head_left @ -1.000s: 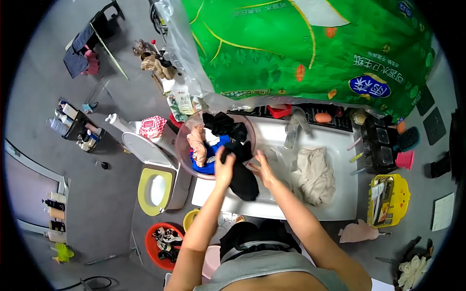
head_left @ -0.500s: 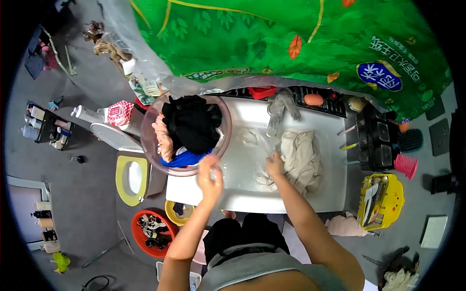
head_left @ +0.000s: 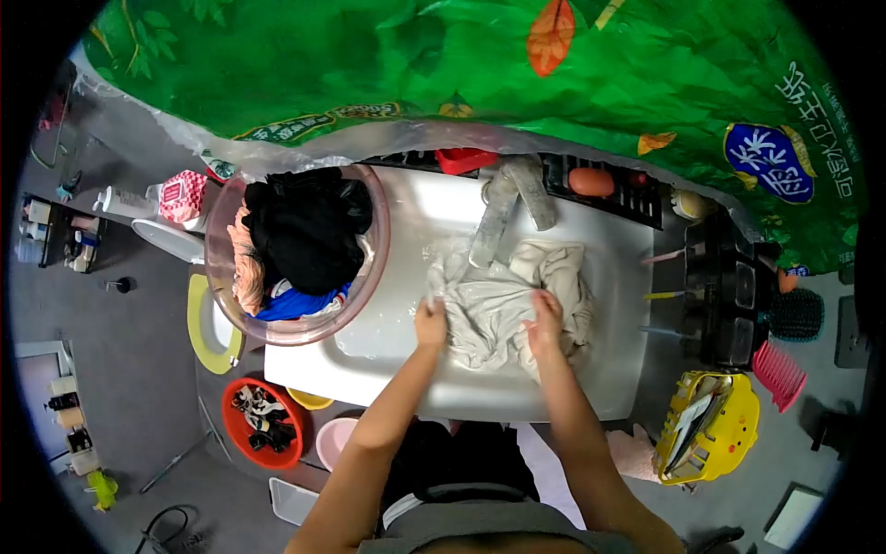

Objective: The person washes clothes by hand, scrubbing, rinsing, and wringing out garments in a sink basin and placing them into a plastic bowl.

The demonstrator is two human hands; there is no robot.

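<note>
A wet off-white cloth garment (head_left: 484,309) is spread and bunched in the white sink (head_left: 609,369), below the faucet (head_left: 503,208). My left hand (head_left: 430,325) grips the garment's left edge, fingers closed around it. On the other side, my right hand (head_left: 544,321) is closed on a fold of the same cloth. The fabric stretches between both hands, and more of it lies heaped to the right. Water shows in the basin around it.
A translucent pink tub (head_left: 377,268) of black, peach and blue clothes (head_left: 305,231) rests on the sink's left side. A green plastic package (head_left: 415,65) hangs overhead. Soap (head_left: 591,182) sits behind the sink. A yellow basket (head_left: 729,429) stands right; a red basin (head_left: 293,443) is lower left.
My left hand has come down from beside the tub to the garment and taken hold of it. The cloth is now stretched leftward between my hands. The camera view has shifted.
</note>
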